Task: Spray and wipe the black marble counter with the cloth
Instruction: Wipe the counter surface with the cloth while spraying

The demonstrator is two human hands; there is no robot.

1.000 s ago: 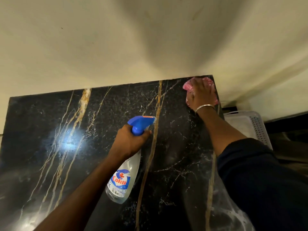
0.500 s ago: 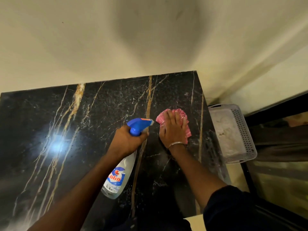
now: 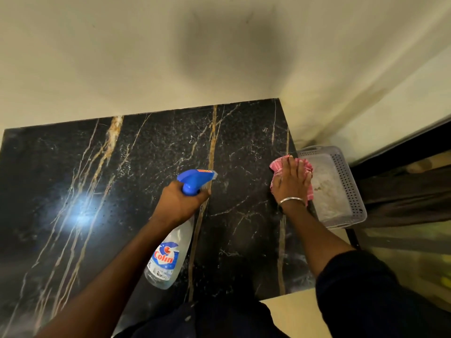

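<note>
Because the cloth [image 3: 276,167] is soft and light, it is expected to bunch easily, so it is better pressed flat under the whole palm than pinched at a corner. It is found at the right of the frame, on the right edge of the black marble counter [image 3: 122,179], covered by the right hand [image 3: 291,183] with straight fingers. The spray bottle [image 3: 168,254], at the centre, is gripped round its neck by the left hand [image 3: 178,203], under the blue trigger; smooth plastic, perhaps slippery when wet, is supposed. The hands are well apart. A grey basket [image 3: 351,191] is seen just beside that edge.
</note>
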